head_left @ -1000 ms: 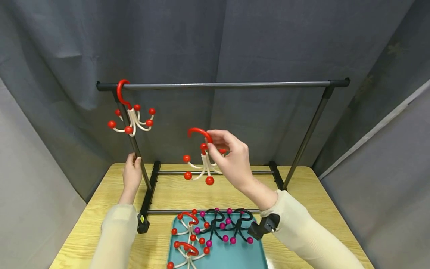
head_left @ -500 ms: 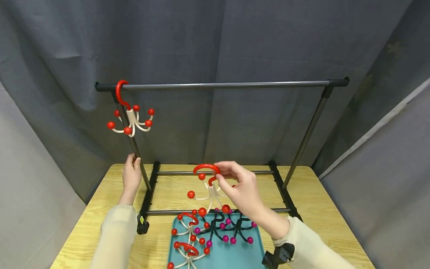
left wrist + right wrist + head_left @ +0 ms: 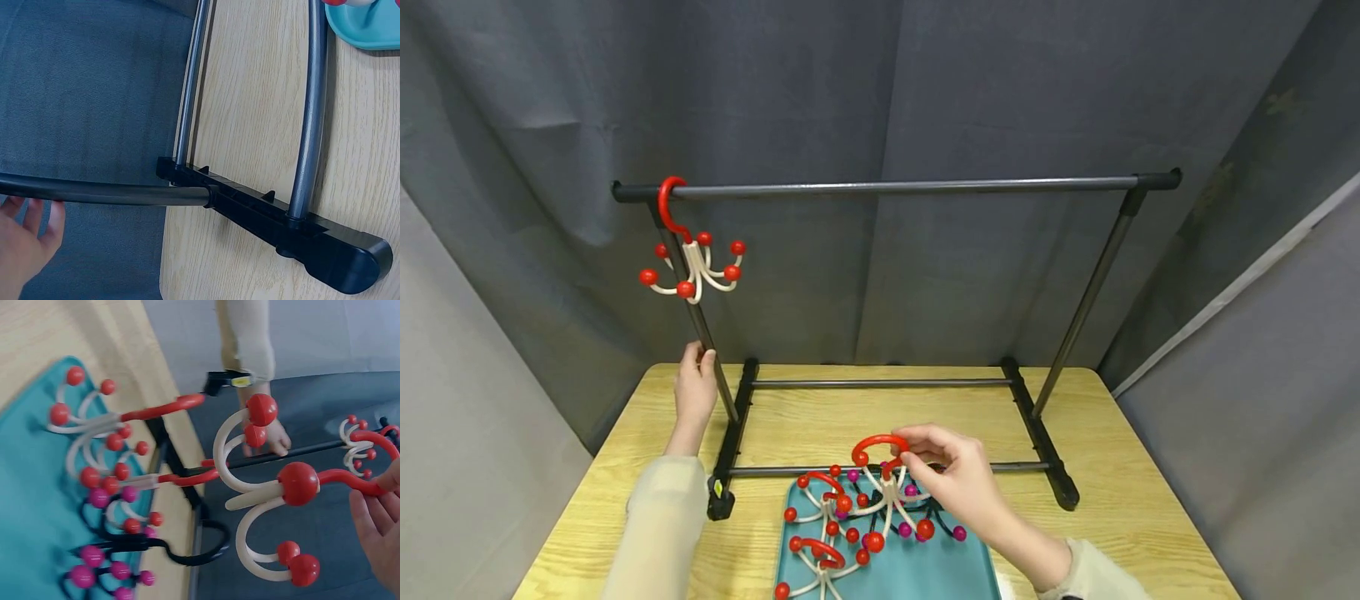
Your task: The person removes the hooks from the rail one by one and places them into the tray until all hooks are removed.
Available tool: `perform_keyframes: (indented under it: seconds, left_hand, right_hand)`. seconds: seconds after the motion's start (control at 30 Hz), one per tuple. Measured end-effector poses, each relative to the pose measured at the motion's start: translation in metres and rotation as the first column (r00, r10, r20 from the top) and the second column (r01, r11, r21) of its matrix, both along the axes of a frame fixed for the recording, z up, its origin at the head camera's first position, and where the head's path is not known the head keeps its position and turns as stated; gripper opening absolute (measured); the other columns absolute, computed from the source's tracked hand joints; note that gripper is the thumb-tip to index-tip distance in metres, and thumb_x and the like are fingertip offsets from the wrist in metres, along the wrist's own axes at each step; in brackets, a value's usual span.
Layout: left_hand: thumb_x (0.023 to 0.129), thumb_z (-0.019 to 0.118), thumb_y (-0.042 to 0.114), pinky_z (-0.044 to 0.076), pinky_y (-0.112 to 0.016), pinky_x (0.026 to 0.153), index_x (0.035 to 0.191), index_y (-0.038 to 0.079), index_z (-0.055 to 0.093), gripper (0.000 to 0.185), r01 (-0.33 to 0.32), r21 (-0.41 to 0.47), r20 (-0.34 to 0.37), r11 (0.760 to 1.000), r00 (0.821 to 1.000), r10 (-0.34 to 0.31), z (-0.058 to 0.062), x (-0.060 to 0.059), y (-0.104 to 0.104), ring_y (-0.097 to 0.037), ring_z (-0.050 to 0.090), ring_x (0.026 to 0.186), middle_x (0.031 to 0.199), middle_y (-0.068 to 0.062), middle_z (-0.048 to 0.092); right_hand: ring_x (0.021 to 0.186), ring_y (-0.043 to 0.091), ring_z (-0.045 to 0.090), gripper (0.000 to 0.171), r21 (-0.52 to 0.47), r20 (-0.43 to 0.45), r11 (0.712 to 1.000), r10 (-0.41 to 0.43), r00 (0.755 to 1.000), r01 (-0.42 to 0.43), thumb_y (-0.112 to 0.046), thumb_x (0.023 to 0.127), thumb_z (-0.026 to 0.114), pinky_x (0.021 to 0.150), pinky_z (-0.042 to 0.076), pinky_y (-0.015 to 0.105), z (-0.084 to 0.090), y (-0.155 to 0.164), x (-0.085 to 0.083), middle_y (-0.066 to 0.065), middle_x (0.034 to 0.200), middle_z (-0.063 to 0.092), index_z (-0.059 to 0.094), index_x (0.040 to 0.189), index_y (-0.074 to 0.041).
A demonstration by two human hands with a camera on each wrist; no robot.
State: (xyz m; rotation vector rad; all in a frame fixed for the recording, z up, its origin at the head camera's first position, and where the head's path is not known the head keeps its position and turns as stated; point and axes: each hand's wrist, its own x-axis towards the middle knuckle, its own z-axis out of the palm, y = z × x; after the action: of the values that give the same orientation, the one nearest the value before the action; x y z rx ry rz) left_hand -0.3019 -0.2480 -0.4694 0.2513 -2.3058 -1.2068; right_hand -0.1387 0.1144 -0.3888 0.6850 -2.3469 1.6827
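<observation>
My right hand (image 3: 955,475) pinches the red hook of a white multi-hook hanger (image 3: 889,492) with red ball tips. It hangs upright, overlapping the tray in the head view; in the right wrist view the thumb and fingers hold the curved red hook (image 3: 350,480). My left hand (image 3: 695,390) grips the left post (image 3: 112,192) of the metal rack, fingertips against the tube. A matching red-and-white hanger (image 3: 696,262) hangs at the left end of the top bar (image 3: 880,190).
On the teal tray (image 3: 947,575) lie red-and-white hangers (image 3: 823,557) and black ones (image 3: 119,540) with magenta balls. The rack's black feet (image 3: 727,450) stand on the wooden table (image 3: 1142,500). Grey curtains (image 3: 1000,83) surround it.
My right hand has come down and slightly right with the hanger, from mid-height in front of the rack to over the tray. My left hand stays on the post.
</observation>
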Motion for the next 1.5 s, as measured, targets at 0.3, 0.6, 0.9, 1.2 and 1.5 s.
perform_keyframes:
  seconds: [0.3,0.6,0.9,1.2,1.5]
  left_hand:
    - [0.097,0.040,0.030,0.036,-0.052,0.084,0.118,0.007,0.048,0.032,0.002,0.011,-0.003,1.000,1.000,-0.002,0.001,0.000,0.000,-0.038,0.051,0.098,0.110,-0.020,0.056]
    - [0.097,0.039,0.032,0.037,-0.053,0.082,0.119,0.009,0.048,0.033,0.003,0.005,-0.012,1.000,1.000,-0.003,0.003,-0.003,-0.001,-0.038,0.051,0.096,0.110,-0.020,0.056]
    - [0.097,0.039,0.030,0.037,-0.053,0.082,0.118,0.008,0.048,0.032,0.001,0.012,-0.002,1.000,1.000,-0.001,0.003,0.000,0.000,-0.038,0.051,0.096,0.109,-0.020,0.056]
    - [0.097,0.040,0.030,0.037,-0.053,0.083,0.119,0.007,0.048,0.033,0.009,0.008,-0.008,1.000,1.000,-0.009,0.002,0.001,0.000,-0.039,0.051,0.096,0.109,-0.021,0.056]
    - [0.097,0.039,0.031,0.037,-0.052,0.082,0.119,0.006,0.047,0.034,0.012,0.002,-0.005,1.000,1.000,-0.012,-0.001,0.001,-0.001,-0.039,0.050,0.095,0.109,-0.021,0.056]
  right_hand:
    - [0.082,0.016,0.066,0.018,0.023,0.232,0.999,0.038,0.972,-0.044,-0.013,0.084,0.065,0.071,0.052,0.023,-0.027,0.012,0.011,0.007,0.093,0.068,0.064,0.101,-0.008]
    - [0.078,0.011,0.065,0.016,0.056,0.272,0.996,0.056,0.961,-0.074,-0.007,0.082,0.065,0.069,0.053,0.023,-0.054,0.012,0.017,0.009,0.090,0.068,0.063,0.098,-0.007]
    - [0.078,0.015,0.066,0.017,0.074,0.324,0.992,0.076,0.943,-0.106,-0.007,0.082,0.064,0.068,0.052,0.021,-0.089,0.011,0.020,0.013,0.092,0.067,0.063,0.099,-0.004]
    - [0.080,0.016,0.066,0.015,0.095,0.411,0.983,0.103,0.906,-0.155,-0.008,0.083,0.063,0.069,0.051,0.019,-0.109,0.013,0.023,0.012,0.092,0.067,0.063,0.097,-0.004]
    - [0.081,0.020,0.066,0.013,0.100,0.419,0.978,0.127,0.899,-0.185,-0.007,0.084,0.062,0.069,0.051,0.019,-0.117,0.017,0.024,0.008,0.093,0.067,0.062,0.097,-0.005]
